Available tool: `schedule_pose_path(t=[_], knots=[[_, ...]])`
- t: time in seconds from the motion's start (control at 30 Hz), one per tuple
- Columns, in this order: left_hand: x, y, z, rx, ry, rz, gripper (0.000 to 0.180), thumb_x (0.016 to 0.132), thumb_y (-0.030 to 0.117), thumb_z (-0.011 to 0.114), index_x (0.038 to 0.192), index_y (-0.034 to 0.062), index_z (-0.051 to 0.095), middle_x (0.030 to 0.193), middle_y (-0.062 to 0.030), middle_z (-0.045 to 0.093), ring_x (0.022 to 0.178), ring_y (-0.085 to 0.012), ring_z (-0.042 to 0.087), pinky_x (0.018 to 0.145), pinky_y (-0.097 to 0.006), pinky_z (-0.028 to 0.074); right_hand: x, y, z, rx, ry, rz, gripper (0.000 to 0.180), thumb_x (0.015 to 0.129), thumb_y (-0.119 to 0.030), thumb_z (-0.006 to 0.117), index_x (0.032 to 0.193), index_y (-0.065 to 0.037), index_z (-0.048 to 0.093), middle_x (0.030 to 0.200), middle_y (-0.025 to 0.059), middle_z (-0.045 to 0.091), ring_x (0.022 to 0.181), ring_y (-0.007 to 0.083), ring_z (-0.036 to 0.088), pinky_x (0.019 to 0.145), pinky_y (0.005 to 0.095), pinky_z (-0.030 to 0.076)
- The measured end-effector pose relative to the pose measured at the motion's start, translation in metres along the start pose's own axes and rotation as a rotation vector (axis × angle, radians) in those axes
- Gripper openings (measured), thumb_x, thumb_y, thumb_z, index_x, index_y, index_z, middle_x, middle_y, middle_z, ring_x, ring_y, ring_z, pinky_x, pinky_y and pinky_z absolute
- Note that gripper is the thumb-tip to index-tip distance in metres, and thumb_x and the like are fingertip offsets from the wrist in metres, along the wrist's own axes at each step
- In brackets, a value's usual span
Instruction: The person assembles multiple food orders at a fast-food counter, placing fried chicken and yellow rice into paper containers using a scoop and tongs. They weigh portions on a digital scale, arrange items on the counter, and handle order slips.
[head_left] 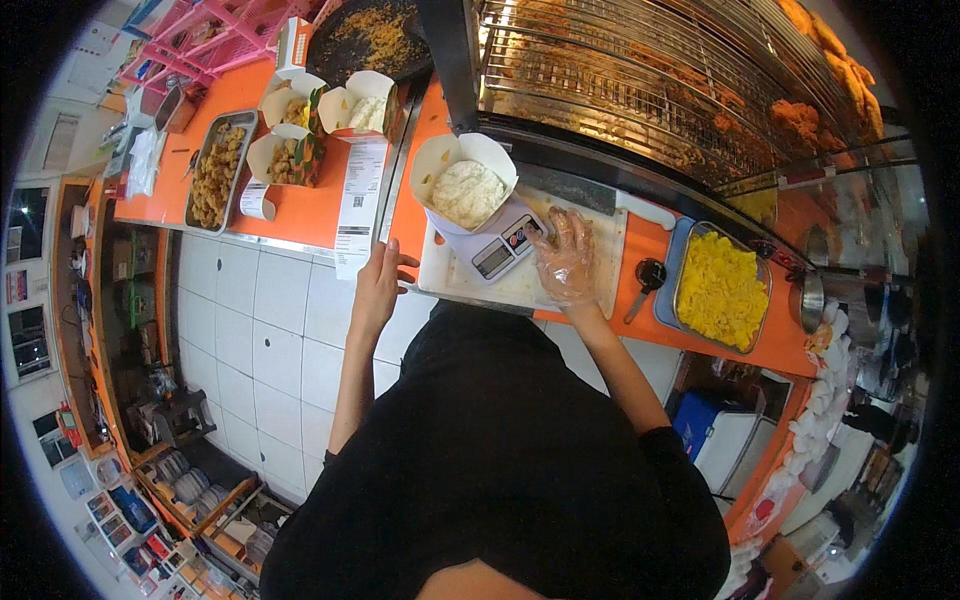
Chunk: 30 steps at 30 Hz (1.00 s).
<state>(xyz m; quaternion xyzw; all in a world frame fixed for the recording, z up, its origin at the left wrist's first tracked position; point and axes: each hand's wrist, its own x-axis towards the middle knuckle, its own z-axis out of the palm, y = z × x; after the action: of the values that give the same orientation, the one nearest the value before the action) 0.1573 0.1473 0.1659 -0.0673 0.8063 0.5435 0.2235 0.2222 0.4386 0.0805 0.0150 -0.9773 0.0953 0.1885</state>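
A white kitchen scale point(494, 262) rests on a white cutting board point(440, 270) in front of me. An open paper food box point(418, 180) stands on its platform, holding a mound of white, grainy food, perhaps rice point(468, 194). My right hand point(568, 262) wears a clear plastic glove. Its fingers are stretched out and apart, and a fingertip lies on or just over the scale's button panel point(522, 235). My bare left hand point(378, 284) is by the counter's front edge, left of the board, fingers loosely apart and holding nothing.
To the left stand several filled paper boxes point(262, 160), a tray of brown fried pieces point(247, 122) and a long receipt point(358, 205). A black measuring scoop point(650, 273) and a tray of yellow food point(722, 290) are at right. A lit display case with wire racks point(620, 62) rises behind the board.
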Motion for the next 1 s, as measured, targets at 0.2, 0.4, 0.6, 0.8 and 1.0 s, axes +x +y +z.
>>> schedule_pose_path(t=[0.2, 0.4, 0.6, 0.8, 1.0], knots=[[-0.002, -0.008, -0.002, 0.000, -0.005, -0.009, 0.060, 0.101, 0.056, 0.037, 0.117, 0.0012, 0.052, 0.096, -0.0117, 0.068, 0.078, -0.0174, 0.064, 0.065, -0.031, 0.052, -0.005, 0.000, 0.009, -0.010, 0.031, -0.063, 0.046, 0.077, -0.016, 0.069, 0.121, -0.026, 0.064, 0.136, 0.0104, 0.049, 0.131, 0.0350, 0.041, 0.108, 0.0517, 0.036], [0.000, -0.010, -0.005, 0.007, 0.000, -0.018, 0.059, 0.101, 0.057, 0.037, 0.117, 0.0021, 0.054, 0.096, -0.0103, 0.068, 0.078, -0.0160, 0.063, 0.065, -0.031, 0.051, 0.024, 0.046, -0.021, 0.002, -0.043, 0.032, 0.045, 0.085, -0.012, 0.058, 0.129, -0.018, 0.058, 0.138, 0.0115, 0.050, 0.129, 0.0365, 0.044, 0.107, 0.0494, 0.039], [-0.003, -0.009, -0.003, 0.024, -0.020, 0.002, 0.057, 0.101, 0.055, 0.036, 0.107, 0.0030, 0.058, 0.094, -0.0093, 0.069, 0.075, -0.0154, 0.061, 0.064, -0.030, 0.050, 0.034, 0.122, -0.010, -0.275, -0.402, 0.126, 0.053, 0.089, -0.005, 0.048, 0.142, -0.013, 0.045, 0.144, 0.0128, 0.046, 0.133, 0.0309, 0.043, 0.108, 0.0455, 0.040], [-0.008, -0.007, 0.004, 0.023, -0.053, 0.030, 0.053, 0.103, 0.049, 0.035, 0.104, 0.0009, 0.057, 0.091, -0.0111, 0.069, 0.072, -0.0176, 0.062, 0.063, -0.031, 0.050, 0.047, 0.134, -0.019, -0.347, -0.679, 0.109, 0.047, 0.091, -0.009, 0.048, 0.138, -0.012, 0.046, 0.144, 0.0140, 0.046, 0.136, 0.0302, 0.040, 0.108, 0.0433, 0.040], [-0.012, 0.002, 0.022, 0.073, -0.233, 0.074, 0.048, 0.103, 0.045, 0.036, 0.100, 0.0023, 0.057, 0.092, -0.0089, 0.068, 0.077, -0.0147, 0.061, 0.064, -0.029, 0.049, 0.061, 0.114, -0.071, -0.264, -0.685, 0.208, 0.030, 0.096, -0.019, 0.046, 0.123, -0.011, 0.054, 0.116, 0.0168, 0.063, 0.110, 0.0342, 0.061, 0.092, 0.0465, 0.051]])
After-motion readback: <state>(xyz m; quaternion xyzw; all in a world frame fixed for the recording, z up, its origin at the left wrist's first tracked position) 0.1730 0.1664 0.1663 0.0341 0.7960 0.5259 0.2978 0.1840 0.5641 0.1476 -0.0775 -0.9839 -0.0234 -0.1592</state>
